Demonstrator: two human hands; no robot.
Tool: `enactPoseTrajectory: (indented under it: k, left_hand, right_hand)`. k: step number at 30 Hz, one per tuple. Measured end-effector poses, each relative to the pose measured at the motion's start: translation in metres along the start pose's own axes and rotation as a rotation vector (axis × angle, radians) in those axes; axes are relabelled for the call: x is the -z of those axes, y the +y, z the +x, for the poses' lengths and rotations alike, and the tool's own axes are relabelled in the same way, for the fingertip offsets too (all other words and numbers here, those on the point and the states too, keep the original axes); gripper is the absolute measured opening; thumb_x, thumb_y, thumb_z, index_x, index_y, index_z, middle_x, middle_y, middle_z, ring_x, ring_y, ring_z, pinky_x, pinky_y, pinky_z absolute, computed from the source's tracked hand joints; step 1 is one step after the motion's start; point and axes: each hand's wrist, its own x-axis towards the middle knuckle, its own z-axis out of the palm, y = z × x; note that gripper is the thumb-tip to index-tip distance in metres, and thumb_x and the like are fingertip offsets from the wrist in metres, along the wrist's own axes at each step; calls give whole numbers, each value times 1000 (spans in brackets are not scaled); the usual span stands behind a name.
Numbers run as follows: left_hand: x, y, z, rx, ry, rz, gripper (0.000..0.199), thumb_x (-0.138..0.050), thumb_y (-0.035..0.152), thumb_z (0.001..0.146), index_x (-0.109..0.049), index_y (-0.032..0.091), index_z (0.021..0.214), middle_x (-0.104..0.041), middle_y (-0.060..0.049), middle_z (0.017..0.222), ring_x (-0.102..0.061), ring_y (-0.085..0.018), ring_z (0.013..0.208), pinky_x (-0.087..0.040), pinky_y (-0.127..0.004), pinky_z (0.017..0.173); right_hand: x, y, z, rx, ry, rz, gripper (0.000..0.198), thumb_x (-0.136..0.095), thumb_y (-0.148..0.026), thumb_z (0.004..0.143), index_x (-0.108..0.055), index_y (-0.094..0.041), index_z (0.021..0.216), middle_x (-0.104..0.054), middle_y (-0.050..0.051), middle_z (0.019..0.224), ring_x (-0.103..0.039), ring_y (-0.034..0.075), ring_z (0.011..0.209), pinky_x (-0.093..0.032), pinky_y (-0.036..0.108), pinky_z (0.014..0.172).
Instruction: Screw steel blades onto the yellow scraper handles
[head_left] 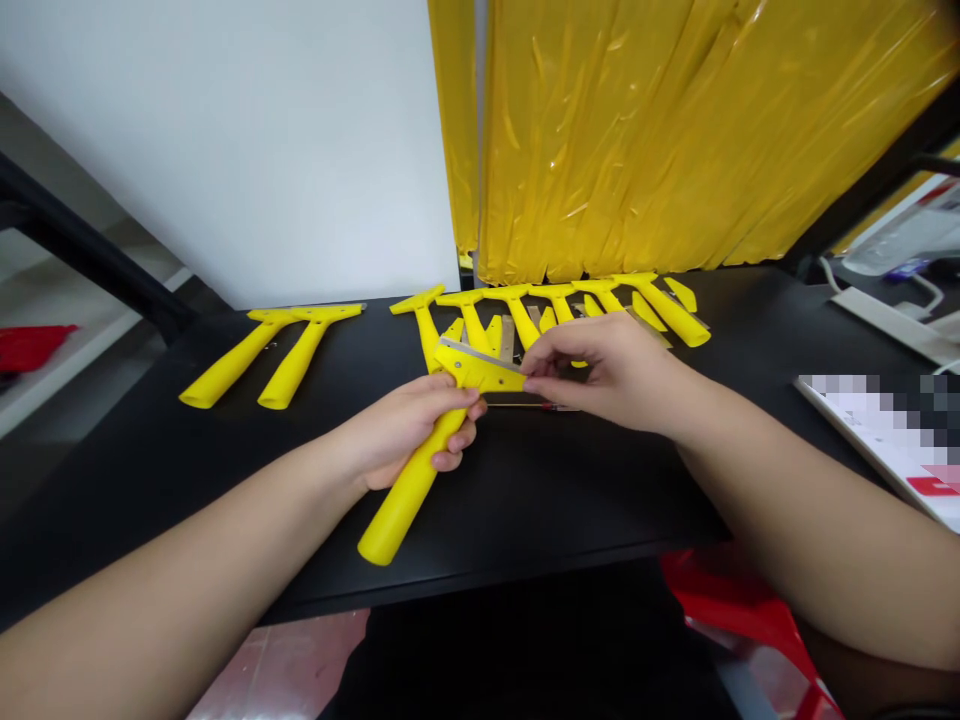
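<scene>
My left hand (424, 425) is wrapped around the neck of a yellow scraper (409, 490), whose hollow handle slants down toward me. A thin metal blade (480, 353) runs along the upper edge of its head. My right hand (600, 370) pinches the right end of that head between thumb and fingers; whether something small sits in the pinch is hidden. Behind my hands lies a row of more yellow scrapers (471, 325), with loose yellow head plates (681, 293) and metal blades (508, 338) among them. My right hand covers part of this row.
Two yellow scrapers (296, 360) lie at the left on the black table (570, 500). A white panel (300, 150) and yellow plastic sheeting (637, 140) rise at the back. At the right edge is a white, partly blurred-out board (847, 420). Red material (739, 600) hangs below the table.
</scene>
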Motion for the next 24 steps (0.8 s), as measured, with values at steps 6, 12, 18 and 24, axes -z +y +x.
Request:
enactPoseTrajectory:
  k: [6, 12, 18, 24]
  left_hand:
    - [-2, -6, 1, 28, -13, 23, 18, -74, 23, 94, -59, 15, 88, -60, -1, 78, -50, -7, 50, -38, -15, 37]
    - [-4, -7, -1, 25, -12, 24, 18, -74, 22, 94, -58, 16, 89, -63, -2, 82, -53, -7, 52, -39, -15, 37]
    - [-7, -6, -2, -5, -9, 45, 20, -75, 23, 94, -58, 16, 86, -60, -1, 79, -53, -8, 52, -39, -15, 38]
    - [-7, -10, 0, -12, -23, 59, 22, -76, 26, 93, -57, 17, 88, -59, -1, 79, -52, -8, 53, -39, -15, 38]
  right_hand:
    - [-9, 8, 3, 10, -138, -60, 13, -67, -18, 97, -78, -23, 99, -76, 2, 85, -65, 17, 71, -49, 31, 70]
    - [-10, 12, 6, 71, -108, -6, 6, -70, -21, 98, -76, -22, 97, -72, 5, 94, -65, 19, 83, -49, 33, 76]
    - [-18, 16, 6, -32, -86, 44, 4, -74, -19, 93, -76, -22, 93, -69, 3, 90, -61, 19, 83, -47, 34, 76]
    - [-25, 14, 7, -101, -22, 62, 10, -75, -18, 88, -67, -22, 88, -62, 1, 90, -51, 17, 77, -40, 33, 71]
